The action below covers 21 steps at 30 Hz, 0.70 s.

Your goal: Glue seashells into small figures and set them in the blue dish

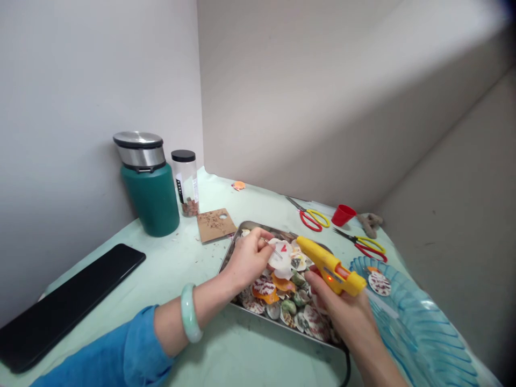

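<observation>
My right hand (342,309) is wrapped round a yellow hot glue gun (326,263) with a lit red light on its side. Its tip points up and left, above the shells. My left hand (253,255) pinches a thin, silvery tool (276,249), perhaps tweezers. Close to its fingertips is a white shell (281,264) bearing a small red mark (284,248); whether the tool touches it I cannot tell. Beneath both hands sits a metal tray (278,322) heaped with striped, orange and greenish shells (288,306).
At left stand a green flask (151,199), a black-lidded jar (185,183) and a black phone-like slab (68,306). A brown card (215,224) lies behind the tray. Two scissors (310,219), a red cup (343,215) and a blue ribbed dish (427,322) are at right. A cord (347,365) hangs near my right wrist.
</observation>
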### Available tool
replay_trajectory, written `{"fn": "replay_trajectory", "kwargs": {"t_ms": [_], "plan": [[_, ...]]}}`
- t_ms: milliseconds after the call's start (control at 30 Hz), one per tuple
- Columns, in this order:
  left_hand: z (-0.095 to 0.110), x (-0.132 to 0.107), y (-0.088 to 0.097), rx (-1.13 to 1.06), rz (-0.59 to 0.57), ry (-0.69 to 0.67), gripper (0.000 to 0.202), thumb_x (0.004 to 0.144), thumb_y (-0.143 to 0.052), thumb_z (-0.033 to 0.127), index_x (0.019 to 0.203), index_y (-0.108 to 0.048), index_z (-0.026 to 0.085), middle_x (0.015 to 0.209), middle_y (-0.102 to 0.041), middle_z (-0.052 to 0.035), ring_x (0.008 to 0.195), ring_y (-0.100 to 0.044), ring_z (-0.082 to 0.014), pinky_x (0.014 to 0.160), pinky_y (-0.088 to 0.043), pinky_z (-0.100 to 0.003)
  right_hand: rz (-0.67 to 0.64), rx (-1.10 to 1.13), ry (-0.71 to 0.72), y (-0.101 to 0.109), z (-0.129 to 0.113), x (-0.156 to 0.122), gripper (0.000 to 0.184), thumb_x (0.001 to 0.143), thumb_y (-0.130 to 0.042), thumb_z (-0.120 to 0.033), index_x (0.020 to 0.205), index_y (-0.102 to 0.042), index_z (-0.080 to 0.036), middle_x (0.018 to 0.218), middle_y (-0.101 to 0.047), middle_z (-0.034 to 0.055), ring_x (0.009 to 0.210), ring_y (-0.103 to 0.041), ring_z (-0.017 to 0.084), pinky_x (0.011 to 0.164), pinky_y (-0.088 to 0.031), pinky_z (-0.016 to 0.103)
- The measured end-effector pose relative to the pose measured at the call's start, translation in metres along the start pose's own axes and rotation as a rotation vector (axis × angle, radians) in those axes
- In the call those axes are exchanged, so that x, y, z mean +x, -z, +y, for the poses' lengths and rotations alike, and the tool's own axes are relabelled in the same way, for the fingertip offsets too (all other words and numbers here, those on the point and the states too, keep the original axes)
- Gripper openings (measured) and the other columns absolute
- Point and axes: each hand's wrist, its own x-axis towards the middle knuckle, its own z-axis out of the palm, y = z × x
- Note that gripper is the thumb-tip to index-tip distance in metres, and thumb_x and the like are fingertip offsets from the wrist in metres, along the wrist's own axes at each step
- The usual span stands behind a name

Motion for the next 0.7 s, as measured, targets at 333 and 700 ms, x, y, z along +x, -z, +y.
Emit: {"fn": "replay_trajectory", "kwargs": {"t_ms": [333, 700], "plan": [[0.009, -0.015, -0.006, 0.346, -0.175, -0.198, 0.024, 0.085, -0.050, 0.028, 0.090, -0.072, 0.019, 0.084, -0.071, -0.0039, 0.075, -0.062, -0.0181, 0.071, -0.046, -0.027, 0.104, 0.071, -0.085, -0.006, -0.007, 0.000, 0.039, 0.064, -0.075, -0.047, 0.087, -0.067, -0.017, 0.058, -0.064, -0.0007, 0.045, -0.049, 0.013, 0.042, -0.039, 0.025], [0.016, -0.017, -0.005, 0.526, -0.087, -0.572, 0.031, 0.090, -0.043, 0.021, 0.107, -0.069, 0.016, 0.097, -0.064, -0.0099, 0.090, -0.057, -0.0190, 0.081, -0.046, -0.033, 0.110, 0.059, -0.060, -0.007, -0.011, -0.002, 0.037, 0.064, -0.076, -0.046, 0.082, -0.066, -0.016, 0.053, -0.060, -0.0020, 0.044, -0.051, 0.013, 0.042, -0.039, 0.025]]}}
